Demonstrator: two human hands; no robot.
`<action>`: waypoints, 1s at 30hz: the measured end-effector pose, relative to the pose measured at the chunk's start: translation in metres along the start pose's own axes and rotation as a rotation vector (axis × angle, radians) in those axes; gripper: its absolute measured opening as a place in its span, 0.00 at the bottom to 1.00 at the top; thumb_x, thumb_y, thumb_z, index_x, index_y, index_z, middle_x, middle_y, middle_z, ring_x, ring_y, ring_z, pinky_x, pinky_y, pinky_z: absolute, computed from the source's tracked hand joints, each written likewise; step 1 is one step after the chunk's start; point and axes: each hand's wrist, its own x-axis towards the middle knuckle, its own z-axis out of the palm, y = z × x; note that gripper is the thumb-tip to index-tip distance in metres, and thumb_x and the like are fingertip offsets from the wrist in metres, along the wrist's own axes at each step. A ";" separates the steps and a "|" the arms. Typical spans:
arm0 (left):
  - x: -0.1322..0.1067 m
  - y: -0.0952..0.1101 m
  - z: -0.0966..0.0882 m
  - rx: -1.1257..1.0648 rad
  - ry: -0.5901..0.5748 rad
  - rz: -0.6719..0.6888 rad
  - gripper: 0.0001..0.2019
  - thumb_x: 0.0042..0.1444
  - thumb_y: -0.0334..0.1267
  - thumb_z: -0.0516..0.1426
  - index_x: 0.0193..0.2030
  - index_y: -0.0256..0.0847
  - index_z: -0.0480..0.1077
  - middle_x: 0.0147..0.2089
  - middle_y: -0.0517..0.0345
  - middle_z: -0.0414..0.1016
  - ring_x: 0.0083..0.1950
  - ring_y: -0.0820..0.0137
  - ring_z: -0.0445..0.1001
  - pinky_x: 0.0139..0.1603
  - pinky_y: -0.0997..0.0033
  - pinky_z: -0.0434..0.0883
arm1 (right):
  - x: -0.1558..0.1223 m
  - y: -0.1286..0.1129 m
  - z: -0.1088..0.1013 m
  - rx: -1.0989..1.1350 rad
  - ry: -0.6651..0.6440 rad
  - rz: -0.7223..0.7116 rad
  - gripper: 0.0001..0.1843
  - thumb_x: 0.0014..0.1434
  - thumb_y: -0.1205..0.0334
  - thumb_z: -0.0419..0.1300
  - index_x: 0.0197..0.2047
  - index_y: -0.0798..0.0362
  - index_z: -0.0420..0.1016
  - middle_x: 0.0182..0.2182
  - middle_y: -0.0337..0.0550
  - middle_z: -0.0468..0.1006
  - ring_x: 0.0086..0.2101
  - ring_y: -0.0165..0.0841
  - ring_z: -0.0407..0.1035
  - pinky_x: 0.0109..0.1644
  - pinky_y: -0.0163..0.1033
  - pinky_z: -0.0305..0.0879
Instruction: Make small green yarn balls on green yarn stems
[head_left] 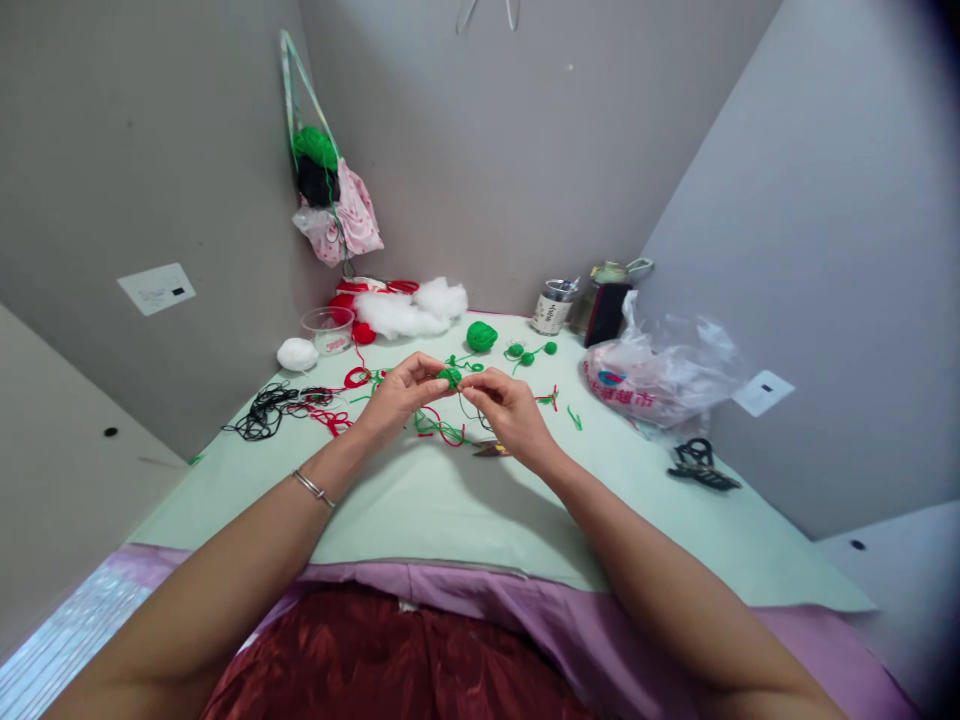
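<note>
My left hand (401, 392) and my right hand (504, 405) meet above the pale green table cover (420, 510). Both pinch a small green yarn piece (450, 376) between their fingertips. Loose green and red yarn strands (439, 428) lie on the cover just under the hands. A green yarn ball (481, 336) sits a little beyond them, with small green knotted bits (529, 354) to its right. A thin bracelet (313, 488) circles my left wrist.
Black tangled yarn (264, 410) lies at left, white stuffing (409, 310) and a plastic cup (328, 328) at the back. A tin (553, 308), a crumpled plastic bag (656, 370) and a black hair clip (701, 465) sit at right. A bag of yarn (330, 200) hangs on the wall.
</note>
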 end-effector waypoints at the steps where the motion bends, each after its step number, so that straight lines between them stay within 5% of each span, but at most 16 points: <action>1: 0.000 0.000 0.000 -0.009 -0.002 -0.002 0.12 0.48 0.37 0.66 0.38 0.39 0.71 0.41 0.58 0.75 0.45 0.69 0.74 0.56 0.57 0.68 | 0.000 0.000 0.000 -0.011 -0.001 -0.007 0.07 0.58 0.63 0.58 0.36 0.52 0.78 0.29 0.41 0.70 0.30 0.31 0.64 0.33 0.36 0.60; 30: 0.000 -0.002 0.000 0.018 -0.010 -0.007 0.12 0.47 0.38 0.66 0.37 0.39 0.71 0.41 0.57 0.75 0.45 0.67 0.73 0.55 0.57 0.69 | 0.000 0.005 0.001 0.013 -0.024 0.020 0.06 0.58 0.62 0.58 0.31 0.53 0.74 0.27 0.39 0.71 0.27 0.29 0.61 0.31 0.35 0.58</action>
